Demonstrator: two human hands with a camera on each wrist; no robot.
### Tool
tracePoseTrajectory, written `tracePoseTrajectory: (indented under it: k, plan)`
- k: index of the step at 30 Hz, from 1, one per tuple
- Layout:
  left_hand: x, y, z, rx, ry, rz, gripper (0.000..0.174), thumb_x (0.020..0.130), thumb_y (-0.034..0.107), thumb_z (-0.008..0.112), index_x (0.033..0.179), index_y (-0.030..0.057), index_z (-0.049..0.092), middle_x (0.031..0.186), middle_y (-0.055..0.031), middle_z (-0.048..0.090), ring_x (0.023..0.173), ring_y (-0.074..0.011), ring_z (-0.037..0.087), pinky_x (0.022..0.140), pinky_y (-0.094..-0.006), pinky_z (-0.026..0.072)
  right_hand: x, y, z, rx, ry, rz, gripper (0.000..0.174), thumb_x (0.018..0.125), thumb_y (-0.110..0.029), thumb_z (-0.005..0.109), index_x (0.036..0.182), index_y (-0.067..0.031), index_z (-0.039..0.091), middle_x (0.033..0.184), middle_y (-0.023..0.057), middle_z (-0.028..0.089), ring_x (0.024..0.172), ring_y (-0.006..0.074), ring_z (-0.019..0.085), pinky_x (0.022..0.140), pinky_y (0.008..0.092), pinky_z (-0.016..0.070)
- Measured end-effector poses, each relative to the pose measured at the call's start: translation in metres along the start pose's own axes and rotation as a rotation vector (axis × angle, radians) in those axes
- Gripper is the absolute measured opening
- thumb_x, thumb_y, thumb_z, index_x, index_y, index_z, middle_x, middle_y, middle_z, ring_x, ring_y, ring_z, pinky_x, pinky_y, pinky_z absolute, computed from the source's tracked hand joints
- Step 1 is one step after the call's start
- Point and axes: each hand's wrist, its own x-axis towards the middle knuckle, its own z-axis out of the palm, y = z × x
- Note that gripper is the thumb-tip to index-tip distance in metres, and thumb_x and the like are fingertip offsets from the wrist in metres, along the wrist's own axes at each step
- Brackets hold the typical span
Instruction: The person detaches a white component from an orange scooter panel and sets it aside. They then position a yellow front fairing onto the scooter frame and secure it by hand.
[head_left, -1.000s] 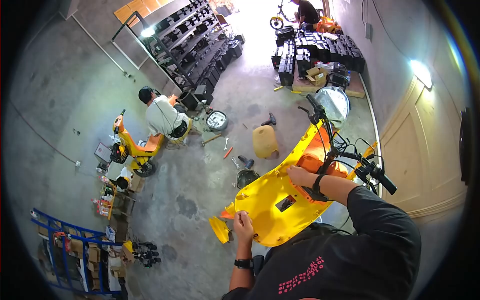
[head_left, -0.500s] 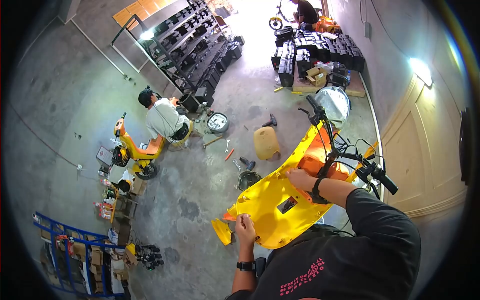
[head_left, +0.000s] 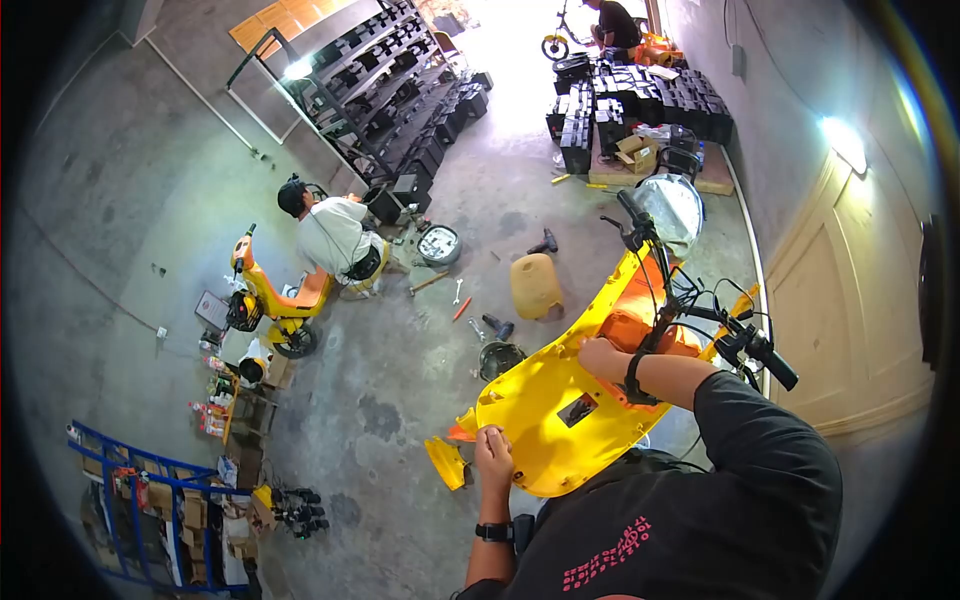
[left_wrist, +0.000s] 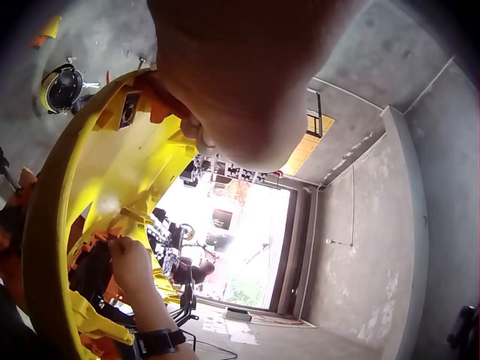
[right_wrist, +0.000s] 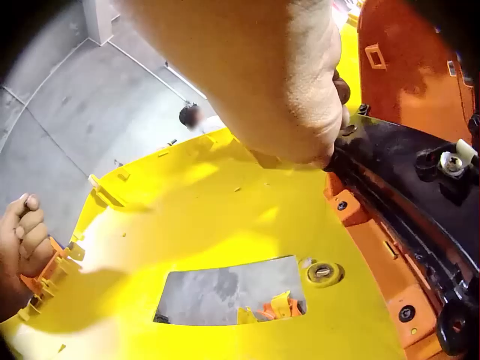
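Note:
A large yellow scooter panel [head_left: 535, 415], with a rectangular cutout, lies tilted before me. My left hand [head_left: 493, 458] grips its near left edge, fingers curled over the rim beside an orange piece [right_wrist: 46, 266]. My right hand [head_left: 603, 358] is bent at the panel's inner side, where it meets an orange part [right_wrist: 367, 247] and a black frame [right_wrist: 405, 172]. In the left wrist view, the right fingertips [left_wrist: 116, 246] touch the orange edge. The right wrist view hides those fingertips behind the hand, and I cannot tell whether they pinch anything.
Handlebars [head_left: 745, 340] with loose cables rise beyond my right forearm. A yellow fragment [head_left: 445, 462] lies on the floor at left. Farther off are a tan cover [head_left: 537, 287], a power drill [head_left: 498, 326] and a wrench [head_left: 458, 290]. A person in white [head_left: 335, 235] sits near another scooter [head_left: 285, 295].
The head view has shifted slightly, so the floor things sit a little farther right. Both hands keep their places on the panel. The seated person in white has moved their arms a little.

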Motion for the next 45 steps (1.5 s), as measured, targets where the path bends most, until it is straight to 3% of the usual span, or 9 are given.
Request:
tracePoseTrajectory:
  k: [5, 7, 14, 23, 28, 31, 34, 36, 45]
  plan:
    - [-0.001, 0.007, 0.001, 0.066, 0.013, 0.006, 0.023, 0.099, 0.02, 0.04, 0.091, 0.001, 0.05, 0.064, -0.0001, 0.043, 0.054, -0.008, 0.04, 0.052, -0.0245, 0.0343, 0.005, -0.001, -0.001, -0.044, 0.064, -0.075, 0.022, 0.078, -0.015, 0.064, 0.098, -0.0072, 0.072, 0.104, 0.0153, 0.062, 0.09, 0.0287, 0.065, 0.073, 0.038, 0.0532]
    - [-0.002, 0.007, 0.0, 0.062, 0.009, 0.0, 0.022, 0.099, 0.02, 0.04, 0.091, 0.0013, 0.049, 0.064, -0.0002, 0.043, 0.054, -0.008, 0.04, 0.052, -0.0244, 0.0342, -0.001, 0.002, -0.017, -0.083, -0.041, -0.167, 0.022, 0.078, -0.017, 0.065, 0.097, -0.0098, 0.072, 0.1, 0.0135, 0.065, 0.09, 0.0277, 0.065, 0.072, 0.0368, 0.053]
    - [-0.004, 0.013, 0.007, -0.094, 0.005, -0.064, 0.021, 0.099, 0.02, 0.038, 0.086, 0.0051, 0.046, 0.064, 0.0014, 0.039, 0.053, -0.0072, 0.034, 0.05, -0.0237, 0.0314, 0.029, -0.01, 0.003, -0.085, -0.171, -0.016, 0.022, 0.078, -0.016, 0.064, 0.098, -0.0136, 0.073, 0.101, 0.0085, 0.068, 0.091, 0.0259, 0.066, 0.073, 0.034, 0.0523]
    - [-0.004, 0.01, 0.005, -0.114, -0.046, -0.084, 0.02, 0.099, 0.02, 0.039, 0.089, 0.0043, 0.046, 0.065, 0.0009, 0.041, 0.055, -0.0072, 0.039, 0.051, -0.0233, 0.0343, 0.023, -0.001, 0.02, -0.09, -0.012, -0.033, 0.019, 0.08, -0.018, 0.063, 0.095, -0.0104, 0.071, 0.093, 0.006, 0.07, 0.09, 0.0253, 0.067, 0.071, 0.0363, 0.0528]
    - [0.003, 0.011, 0.004, -0.109, -0.109, -0.081, 0.019, 0.099, 0.018, 0.039, 0.087, 0.0047, 0.046, 0.065, 0.0009, 0.039, 0.053, -0.0073, 0.035, 0.049, -0.0232, 0.0322, -0.013, -0.028, -0.082, 0.167, -0.086, -0.095, 0.029, 0.084, -0.024, 0.057, 0.103, -0.0038, 0.064, 0.092, 0.0121, 0.068, 0.087, 0.0294, 0.066, 0.075, 0.0403, 0.0515]
    - [0.01, 0.017, 0.0, -0.117, -0.171, -0.142, 0.017, 0.097, 0.017, 0.039, 0.089, 0.0048, 0.048, 0.066, -0.0006, 0.044, 0.053, -0.009, 0.04, 0.05, -0.0243, 0.0343, -0.034, -0.056, -0.135, 0.593, -0.065, -0.234, 0.036, 0.086, -0.032, 0.051, 0.103, -0.0016, 0.06, 0.092, 0.0187, 0.066, 0.086, 0.0368, 0.064, 0.077, 0.0454, 0.0493]
    - [0.014, 0.032, -0.001, -0.235, -0.249, -0.394, 0.016, 0.095, 0.017, 0.041, 0.091, 0.0048, 0.05, 0.067, -0.0035, 0.049, 0.056, -0.012, 0.047, 0.051, -0.0252, 0.0383, -0.064, -0.086, -0.18, 0.765, 0.013, -0.338, 0.034, 0.087, -0.033, 0.051, 0.102, -0.0034, 0.059, 0.09, 0.0179, 0.066, 0.085, 0.0356, 0.064, 0.074, 0.0443, 0.049]
    - [0.015, 0.026, -0.002, -0.688, -0.287, -0.606, 0.02, 0.094, 0.018, 0.037, 0.097, 0.0079, 0.054, 0.073, -0.0031, 0.055, 0.059, -0.0144, 0.051, 0.053, -0.0278, 0.0397, -0.082, -0.102, -0.201, 0.756, 0.037, -0.387, 0.034, 0.087, -0.033, 0.051, 0.104, -0.0051, 0.059, 0.092, 0.0165, 0.066, 0.085, 0.0359, 0.063, 0.074, 0.0444, 0.0495]
    - [0.007, 0.04, 0.017, -0.813, -0.342, -0.736, 0.023, 0.096, 0.027, 0.037, 0.091, 0.0128, 0.055, 0.074, 0.0011, 0.053, 0.059, -0.011, 0.048, 0.051, -0.0259, 0.0381, -0.084, -0.106, -0.183, 0.628, 0.093, -0.546, 0.033, 0.087, -0.034, 0.055, 0.105, -0.0068, 0.061, 0.096, 0.0139, 0.065, 0.086, 0.0352, 0.063, 0.074, 0.0436, 0.0496]
